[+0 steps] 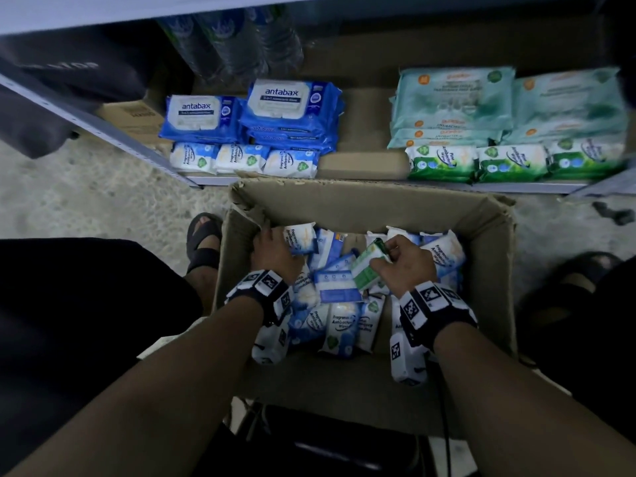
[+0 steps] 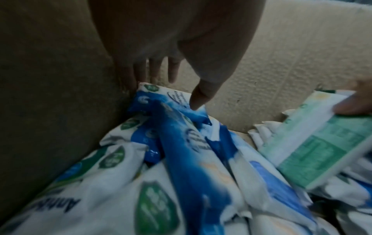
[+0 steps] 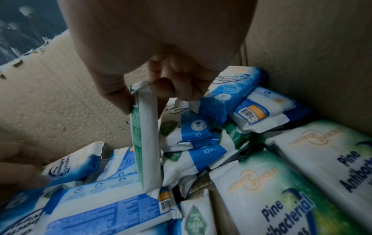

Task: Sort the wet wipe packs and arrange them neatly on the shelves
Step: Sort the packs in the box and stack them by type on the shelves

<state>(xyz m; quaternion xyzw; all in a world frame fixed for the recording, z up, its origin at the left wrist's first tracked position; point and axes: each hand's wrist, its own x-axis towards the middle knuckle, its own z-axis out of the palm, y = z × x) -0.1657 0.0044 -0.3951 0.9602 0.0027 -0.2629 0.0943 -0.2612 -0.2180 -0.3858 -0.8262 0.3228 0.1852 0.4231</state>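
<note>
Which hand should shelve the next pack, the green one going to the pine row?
Right. The right hand already pinches the green pack, and the pine row sits on its side. The left hand only touches a blue pack.

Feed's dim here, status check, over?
Right hand pinches green pack. Left hand touching blue pack in box. Nothing blocking.

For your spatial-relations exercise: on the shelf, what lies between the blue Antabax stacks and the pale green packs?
Only bare brown cardboard, with no packs on it, separates the Antabax stacks from the pale green packs; the head view shows it.
</note>
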